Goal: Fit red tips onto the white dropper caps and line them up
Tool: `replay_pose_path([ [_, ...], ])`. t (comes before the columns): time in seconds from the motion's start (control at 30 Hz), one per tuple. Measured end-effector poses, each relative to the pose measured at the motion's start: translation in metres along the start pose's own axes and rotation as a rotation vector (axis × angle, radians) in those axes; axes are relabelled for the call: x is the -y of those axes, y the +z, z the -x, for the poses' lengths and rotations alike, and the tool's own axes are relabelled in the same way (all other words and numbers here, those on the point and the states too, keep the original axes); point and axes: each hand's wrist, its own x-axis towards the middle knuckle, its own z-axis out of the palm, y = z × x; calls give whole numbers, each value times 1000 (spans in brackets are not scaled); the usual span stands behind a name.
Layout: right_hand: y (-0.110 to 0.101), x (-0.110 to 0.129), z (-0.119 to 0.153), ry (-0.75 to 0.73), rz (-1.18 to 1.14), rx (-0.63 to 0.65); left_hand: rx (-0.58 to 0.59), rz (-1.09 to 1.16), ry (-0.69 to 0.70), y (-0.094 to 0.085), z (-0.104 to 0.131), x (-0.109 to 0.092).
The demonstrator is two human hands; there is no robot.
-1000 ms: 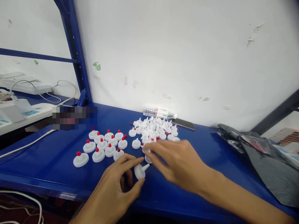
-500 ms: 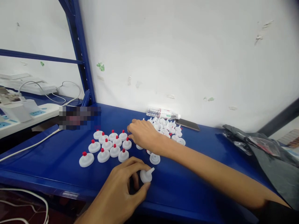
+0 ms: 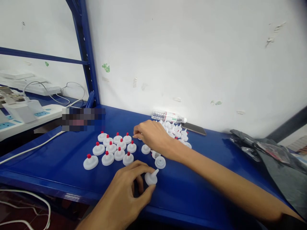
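Between the thumb and fingers of my left hand is a white spouted cap without a red tip, held near the table's front. My right hand reaches across to the middle, its fingers pressed together over the left side of a pile of white spouted caps; what they hold, if anything, is hidden. Several white caps with red tips stand upright in a group left of my hands. An upturned white cap lies just beyond the held one.
A clear plastic bottle and a dark phone lie behind the pile by the wall. Grey plastic bags are at the right. A white power strip with cables and a blue frame post stand left.
The view has shifted slightly. My right hand has drawn back a little from the red-tipped caps, baring a white cap beside it. My left hand keeps its hold.
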Motion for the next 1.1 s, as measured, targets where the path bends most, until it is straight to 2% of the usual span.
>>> replay_pose_path([
  [0.17, -21, -17, 33, 23, -230, -110, -40, 31, -53, -1, 1, -2],
  [0.27, -36, -23, 69, 84, -308, -98, -58, 28, -61, -1, 1, -1],
  [0.33, -38, -28, 95, 149, -312, -77, -61, 19, -46, -1, 0, -1],
  [0.4, -32, -37, 117, 210, -277, -55, -63, -4, -33, 0, 0, -1],
  [0.5, -10, -55, 138, 295, -195, -24, -70, -62, -28, 2, -1, -1],
  [0.6, 9, -74, 145, 337, -138, -46, -78, -113, -18, 2, -1, -1],
  [0.7, 13, -82, 146, 329, -151, -110, -79, -126, -9, 2, -1, 0],
  [0.8, 1, -72, 146, 308, -245, -180, -83, -124, -7, 3, -1, 3],
  [0.93, -16, -38, 146, 246, -510, -205, -76, -112, -1, 4, -2, 5],
  [1.1, -10, -4, 141, 183, -662, -192, -20, -79, 3, 4, -2, 4],
])
